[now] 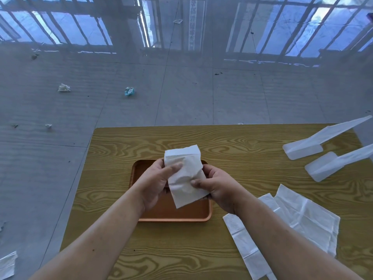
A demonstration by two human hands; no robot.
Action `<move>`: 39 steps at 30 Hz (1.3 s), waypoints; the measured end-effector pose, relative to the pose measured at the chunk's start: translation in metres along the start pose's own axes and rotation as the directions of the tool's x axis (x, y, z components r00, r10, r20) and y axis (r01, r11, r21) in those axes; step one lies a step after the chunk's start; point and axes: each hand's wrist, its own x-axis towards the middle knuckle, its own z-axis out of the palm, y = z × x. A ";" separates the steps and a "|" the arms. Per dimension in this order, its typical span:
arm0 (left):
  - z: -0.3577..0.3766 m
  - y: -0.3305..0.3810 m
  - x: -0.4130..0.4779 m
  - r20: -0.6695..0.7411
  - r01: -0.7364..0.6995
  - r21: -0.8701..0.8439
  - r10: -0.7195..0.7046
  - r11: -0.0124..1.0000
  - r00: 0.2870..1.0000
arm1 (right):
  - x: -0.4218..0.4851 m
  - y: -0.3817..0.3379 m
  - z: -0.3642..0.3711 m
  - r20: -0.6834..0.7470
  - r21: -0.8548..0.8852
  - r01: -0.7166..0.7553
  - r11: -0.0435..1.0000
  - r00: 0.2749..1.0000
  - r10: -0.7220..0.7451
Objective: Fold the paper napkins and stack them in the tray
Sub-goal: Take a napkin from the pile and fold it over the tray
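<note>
A white paper napkin, folded into a narrow strip, is held up over the brown tray. My left hand grips its left side with the thumb across the front. My right hand pinches its lower right edge. The tray sits on the wooden table, and my hands and the napkin hide most of its inside. Unfolded white napkins lie flat on the table to the right, and one long strip reaches toward the near edge.
Two white plastic stands lean at the table's far right corner. The grey tiled floor beyond holds scraps of crumpled paper and a wrapper. Another napkin lies on the floor at the lower left.
</note>
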 end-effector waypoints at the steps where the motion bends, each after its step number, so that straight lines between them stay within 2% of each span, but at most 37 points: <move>1: -0.002 -0.002 -0.001 0.008 0.026 0.041 -0.027 0.999 1.000 | 0.000 -0.001 0.001 -0.024 0.025 0.043 0.999 0.999 -0.042; 4: -0.006 -0.009 -0.002 0.004 0.047 0.051 -0.048 0.998 0.999 | 0.000 -0.003 0.003 -0.043 -0.031 0.158 0.987 0.986 -0.160; 10: -0.005 -0.011 -0.002 0.047 -0.034 0.013 0.033 0.999 0.998 | -0.003 -0.007 0.010 -0.067 -0.101 0.179 0.979 0.980 -0.186; 15: -0.006 -0.006 -0.003 -0.016 -0.126 0.032 0.126 0.992 0.992 | -0.005 -0.011 0.014 -0.118 -0.112 0.239 0.965 0.961 -0.252; 18: -0.012 -0.003 -0.005 -0.006 -0.010 -0.021 0.009 1.000 1.000 | -0.011 -0.014 0.014 0.001 -0.016 0.207 0.978 0.978 -0.207; 21: -0.020 -0.002 -0.005 0.041 0.167 -0.246 -0.162 0.955 0.986 | -0.020 -0.024 0.012 0.168 0.065 0.128 0.990 0.976 -0.138; 23: -0.022 -0.002 -0.007 0.075 0.209 -0.326 -0.195 0.922 0.978 | -0.028 -0.028 0.006 0.252 0.096 0.085 0.992 0.962 -0.106; 26: -0.019 -0.004 -0.007 0.123 0.191 -0.283 -0.162 0.940 0.979 | -0.031 -0.030 -0.003 0.317 0.070 0.049 0.996 0.946 -0.069; 28: -0.016 -0.001 -0.007 0.056 0.133 -0.267 -0.122 0.955 0.991 | -0.030 -0.029 -0.008 0.276 -0.028 0.066 0.997 0.959 -0.056; 30: -0.017 0.004 -0.004 -0.067 0.042 -0.225 -0.059 0.973 0.996 | -0.028 -0.026 -0.014 0.162 -0.175 0.081 0.981 0.985 -0.052; 33: -0.018 0.012 0.003 -0.245 -0.060 -0.121 0.029 0.991 0.969 | -0.028 -0.015 -0.025 0.024 -0.389 0.068 0.919 0.998 -0.063; 36: -0.017 0.016 0.005 -0.250 -0.069 -0.115 0.039 0.991 0.968 | -0.029 -0.007 -0.026 0.032 -0.388 0.037 0.921 0.999 -0.026; 39: -0.017 0.016 0.003 -0.225 -0.018 -0.083 -0.001 0.996 0.974 | -0.029 -0.003 -0.021 0.068 -0.226 0.054 0.973 0.997 -0.039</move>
